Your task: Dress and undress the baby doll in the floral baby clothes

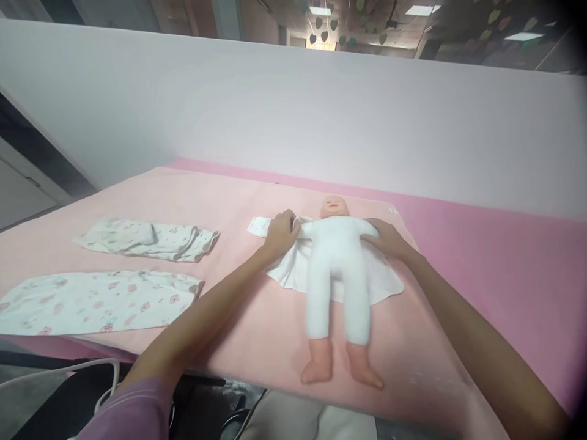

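Observation:
A baby doll (338,244) with a white cloth body and bare feet lies face up, its feet towards me. Under it is spread a white baby shirt (293,272), one patterned sleeve end showing at the left. My left hand (280,233) is closed around the end of the doll's arm on the left, on top of the shirt's sleeve. Whether it also pinches the cloth is hidden. On the other side, my right hand (386,237) grips the doll's other arm, thumb below and fingers partly hidden behind it.
Two folded patterned baby garments, an upper one (147,239) and a lower one (101,302), lie at the left on the pink mat (257,342). A white partition (293,116) rises behind the table. A pale cable (59,370) runs at the lower left.

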Tool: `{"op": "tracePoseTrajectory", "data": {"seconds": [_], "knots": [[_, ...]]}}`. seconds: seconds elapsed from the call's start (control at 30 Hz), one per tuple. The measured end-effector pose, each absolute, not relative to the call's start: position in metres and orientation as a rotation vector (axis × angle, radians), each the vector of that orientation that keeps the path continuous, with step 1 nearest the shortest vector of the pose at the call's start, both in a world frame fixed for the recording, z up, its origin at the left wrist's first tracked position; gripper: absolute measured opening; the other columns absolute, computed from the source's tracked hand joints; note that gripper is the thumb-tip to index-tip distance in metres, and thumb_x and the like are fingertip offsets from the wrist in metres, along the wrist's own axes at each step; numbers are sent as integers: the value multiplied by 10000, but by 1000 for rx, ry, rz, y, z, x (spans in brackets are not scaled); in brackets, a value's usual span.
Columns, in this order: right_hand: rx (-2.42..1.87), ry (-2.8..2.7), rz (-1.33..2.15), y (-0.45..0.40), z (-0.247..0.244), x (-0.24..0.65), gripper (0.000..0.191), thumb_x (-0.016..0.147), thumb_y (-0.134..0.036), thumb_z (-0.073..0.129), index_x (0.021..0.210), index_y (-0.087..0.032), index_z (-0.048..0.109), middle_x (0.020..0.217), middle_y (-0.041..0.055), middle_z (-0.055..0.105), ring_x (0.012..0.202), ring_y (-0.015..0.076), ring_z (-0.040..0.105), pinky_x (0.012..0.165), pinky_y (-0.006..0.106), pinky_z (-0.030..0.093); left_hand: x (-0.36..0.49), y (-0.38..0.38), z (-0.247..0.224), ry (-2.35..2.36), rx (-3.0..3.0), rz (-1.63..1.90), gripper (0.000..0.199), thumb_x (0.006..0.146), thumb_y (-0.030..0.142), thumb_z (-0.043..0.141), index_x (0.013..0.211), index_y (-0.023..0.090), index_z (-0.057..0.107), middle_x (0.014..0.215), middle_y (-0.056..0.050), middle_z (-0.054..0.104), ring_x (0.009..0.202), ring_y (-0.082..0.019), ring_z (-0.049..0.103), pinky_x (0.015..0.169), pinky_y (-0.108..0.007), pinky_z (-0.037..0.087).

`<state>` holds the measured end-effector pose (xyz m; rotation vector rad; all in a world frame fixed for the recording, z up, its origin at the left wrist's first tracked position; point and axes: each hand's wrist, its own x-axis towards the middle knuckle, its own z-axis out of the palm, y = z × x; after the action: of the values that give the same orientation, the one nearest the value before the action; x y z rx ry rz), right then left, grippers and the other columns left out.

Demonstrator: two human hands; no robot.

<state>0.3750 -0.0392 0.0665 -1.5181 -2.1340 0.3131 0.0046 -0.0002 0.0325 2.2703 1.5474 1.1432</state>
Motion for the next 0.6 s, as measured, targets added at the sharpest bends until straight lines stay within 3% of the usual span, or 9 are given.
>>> {"op": "tracePoseTrajectory", "data": {"seconds": [0.13,0.27,0.37,0.47,0.6], "knots": [[-1409,-2168,283,-19,75,348,509,1006,-545,677,1405,-230,693,1437,147,735,1310,396,689,1091,522,560,4,5,36,1453,2344,1071,175,1089,352,517,950,255,473,903,-59,673,846,-275,604,846,-433,444],[-1385,-2177,328,-10,72,341,491,1023,-540,664,1410,-238,677,1451,132,723,1307,370,684,1102,512,545,1,10,32,1485,2345,1011,201,1111,386,476,977,242,518,920,-54,694,939,-288,629,1010,-483,417],[-1422,-2173,319,-17,64,344,503,1003,-522,695,1413,-231,677,1421,135,723,1282,369,670,1101,518,529,-2,12,26,1464,2312,980,228,1108,436,482,1007,243,550,933,-48,702,986,-296,629,1040,-494,397],[-1500,-2101,25,-41,55,338,508,989,-499,701,1398,-198,672,1382,183,689,1290,416,598,1097,563,488,-1,15,23,1480,2290,956,277,1106,483,468,994,245,553,960,-57,711,1028,-308,624,1054,-501,391],[-1550,-1929,-335,-83,35,311,259,1072,-333,519,1236,-190,660,1195,189,677,1111,387,576,971,514,471,2,19,29,1508,2237,893,386,1110,570,423,944,244,548,962,-60,727,1055,-323,641,1086,-524,385]]}}
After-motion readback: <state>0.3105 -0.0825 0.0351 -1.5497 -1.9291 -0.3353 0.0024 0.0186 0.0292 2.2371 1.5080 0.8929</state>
